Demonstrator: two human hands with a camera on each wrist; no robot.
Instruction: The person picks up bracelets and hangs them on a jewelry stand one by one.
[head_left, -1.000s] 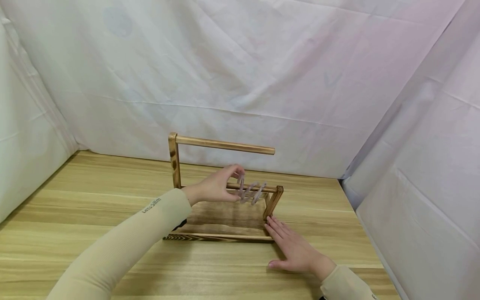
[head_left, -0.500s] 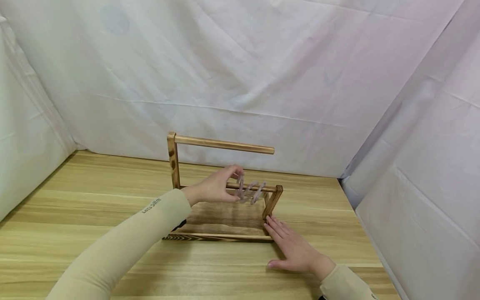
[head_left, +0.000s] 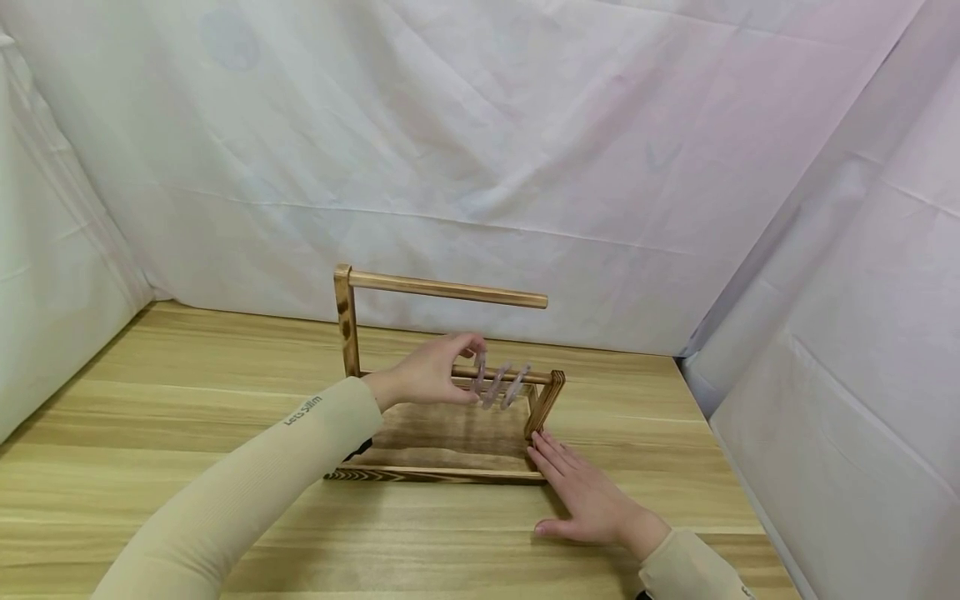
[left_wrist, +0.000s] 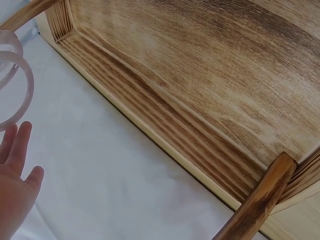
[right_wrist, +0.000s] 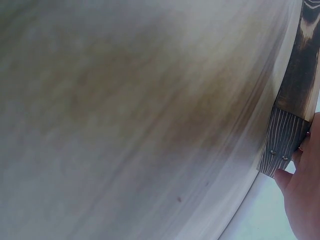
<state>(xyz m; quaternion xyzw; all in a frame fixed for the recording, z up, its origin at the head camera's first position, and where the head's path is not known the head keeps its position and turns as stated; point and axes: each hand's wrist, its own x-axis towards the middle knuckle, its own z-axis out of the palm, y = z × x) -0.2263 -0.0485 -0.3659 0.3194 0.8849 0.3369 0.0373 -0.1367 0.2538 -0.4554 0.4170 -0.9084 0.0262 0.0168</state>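
A dark-grained wooden jewellery stand [head_left: 442,477] has a tray base and two horizontal rods. Three pale, translucent purple bangles hang around its lower rod [head_left: 543,378], towards the right end. My left hand [head_left: 429,372] pinches the leftmost bangle [head_left: 481,373] between thumb and fingers. The middle bangle [head_left: 494,387] and right bangle [head_left: 516,387] tilt side by side. In the left wrist view, bangles [left_wrist: 31,90] show just above fingertips at the left edge. My right hand [head_left: 588,496] rests with straight fingers against the tray's right side, by the short upright [head_left: 546,407]; the right wrist view shows it at the tray's corner [right_wrist: 285,135].
Over the lower rod runs a bare upper rod [head_left: 450,289], held only by the tall left upright [head_left: 347,329], its right end free. The stand sits on a wood-grain table [head_left: 187,392]. White cloth [head_left: 480,150] hangs behind and along both sides.
The middle bangle has swung and now leans nearly parallel to the right one. My left hand still holds the leftmost bangle, and my right hand has stayed against the tray.
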